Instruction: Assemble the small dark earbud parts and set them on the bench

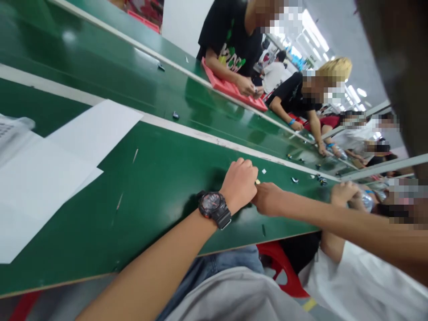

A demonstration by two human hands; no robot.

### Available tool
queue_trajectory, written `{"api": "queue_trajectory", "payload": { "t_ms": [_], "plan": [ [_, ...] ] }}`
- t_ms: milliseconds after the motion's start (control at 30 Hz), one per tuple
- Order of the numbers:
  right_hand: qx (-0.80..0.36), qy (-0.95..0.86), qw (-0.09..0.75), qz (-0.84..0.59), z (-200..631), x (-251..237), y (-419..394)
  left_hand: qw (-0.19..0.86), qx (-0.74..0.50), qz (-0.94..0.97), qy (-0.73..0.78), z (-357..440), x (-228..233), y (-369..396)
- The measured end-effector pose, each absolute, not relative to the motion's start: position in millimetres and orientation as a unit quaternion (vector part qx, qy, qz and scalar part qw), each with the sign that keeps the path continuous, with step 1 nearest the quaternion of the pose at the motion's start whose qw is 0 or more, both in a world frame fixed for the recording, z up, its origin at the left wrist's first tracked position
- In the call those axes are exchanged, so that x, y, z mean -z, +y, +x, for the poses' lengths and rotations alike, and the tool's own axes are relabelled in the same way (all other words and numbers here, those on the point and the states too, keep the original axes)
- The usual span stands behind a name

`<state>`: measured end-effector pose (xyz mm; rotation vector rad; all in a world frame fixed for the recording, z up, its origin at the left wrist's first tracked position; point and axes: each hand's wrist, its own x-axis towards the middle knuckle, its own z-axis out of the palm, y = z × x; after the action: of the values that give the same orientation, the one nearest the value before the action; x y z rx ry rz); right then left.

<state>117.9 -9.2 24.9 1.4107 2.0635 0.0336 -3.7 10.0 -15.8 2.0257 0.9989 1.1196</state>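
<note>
A: Head view, the only one. Your left hand, the one with the watch, rests on the green tabletop near its far edge, curled into a loose fist. Your right hand comes in from the right and meets it knuckle to knuckle.

B: And the piece?

A: A small pale part shows right where your two hands touch, pinched at the fingertips. I cannot tell which hand truly holds it; both are closed about it. It is too small to give a long axis.

B: Anything loose nearby?

A: A white chip lies just beyond your left knuckles, toward the far edge, apart from both hands. Your left hand is nearer to it. A dark bit lies farther right along that edge, closer to your right arm.

B: What else?

A: White paper covers the left end of the tabletop. Beyond it runs the glossy belt, with people seated across it, one working over a red tray.
</note>
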Motion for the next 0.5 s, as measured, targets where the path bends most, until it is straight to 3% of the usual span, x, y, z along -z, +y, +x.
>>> {"api": "queue_trajectory", "payload": {
  "t_ms": [200, 367, 500],
  "plan": [
    [0.002, 0.819, 0.151, 0.553, 138.3, -71.9, -30.9, 0.382, -0.477, 0.709, 0.352, -5.5, -3.3, 4.8],
    [0.151, 0.815, -0.197, 0.523, 160.8, -65.8, -52.2, 0.453, -0.486, 0.686, 0.295, -6.8, -21.6, -9.1],
    [0.226, 0.783, -0.278, 0.509, 174.4, -55.2, -55.5, 0.486, -0.465, 0.693, 0.261, -6.2, -28.9, -14.0]
  ]
}}
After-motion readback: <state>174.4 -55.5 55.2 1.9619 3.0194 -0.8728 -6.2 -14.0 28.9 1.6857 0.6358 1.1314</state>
